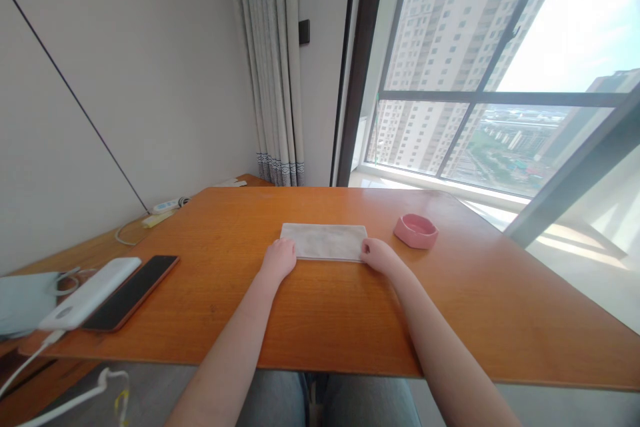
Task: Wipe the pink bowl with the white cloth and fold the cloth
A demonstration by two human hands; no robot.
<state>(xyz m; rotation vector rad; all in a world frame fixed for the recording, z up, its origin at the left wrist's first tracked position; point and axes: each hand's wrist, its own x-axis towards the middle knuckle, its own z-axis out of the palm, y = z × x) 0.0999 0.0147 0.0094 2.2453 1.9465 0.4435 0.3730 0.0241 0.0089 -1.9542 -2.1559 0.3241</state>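
Note:
A pale folded cloth (327, 242) lies flat on the orange-brown wooden table, a long rectangle with its long side facing me. My left hand (281, 258) is closed at the cloth's left end, with curled fingers on the near left corner. At the opposite end my right hand (379, 255) is closed on the right edge, its thumb and fingers pinched together. The fingertips of both hands are partly hidden. To the right of my right hand, apart from it, sits a pink angular bowl (416, 231).
On the table's left side lie a black phone (133, 293) and a white power bank (93, 293) with a cable plugged in. A white power strip (166, 206) rests by the wall. The wooden table (320, 320) ends just before my lap. A window stands at right.

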